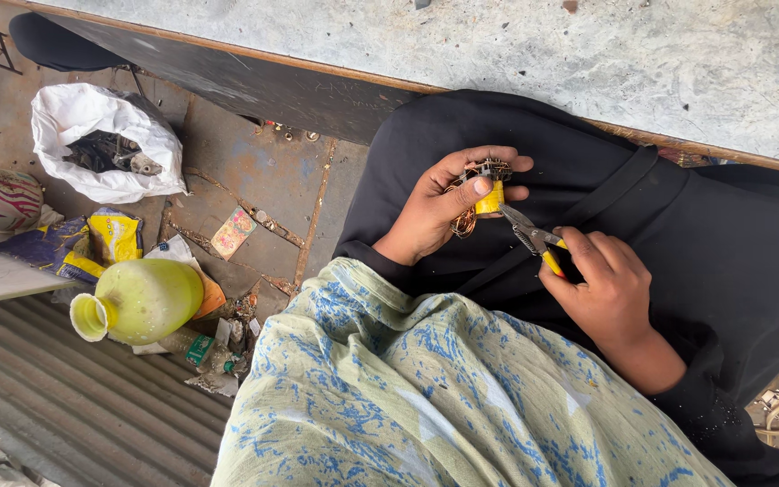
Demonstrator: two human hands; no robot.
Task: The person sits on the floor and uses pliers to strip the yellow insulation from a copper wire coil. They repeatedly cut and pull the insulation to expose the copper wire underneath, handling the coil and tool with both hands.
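Two hands at work over a black-clothed lap. Left hand [444,203] closed around a small yellow coil [489,197] with copper wire [463,223] trailing below it. Right hand [608,287] clamped on yellow-handled pliers [530,236], nose touching the coil. Lying on the floor at left: yellow-green plastic bottle [142,300], white bag [101,140].

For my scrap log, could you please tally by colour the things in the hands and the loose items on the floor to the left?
Yellow: 3: small yellow-wrapped coil part, yellow-handled metal pliers, crumpled yellow wrapper
Yellow-green: 1: plastic bottle lying on its side
White: 1: white plastic bag of scrap
Total: 5
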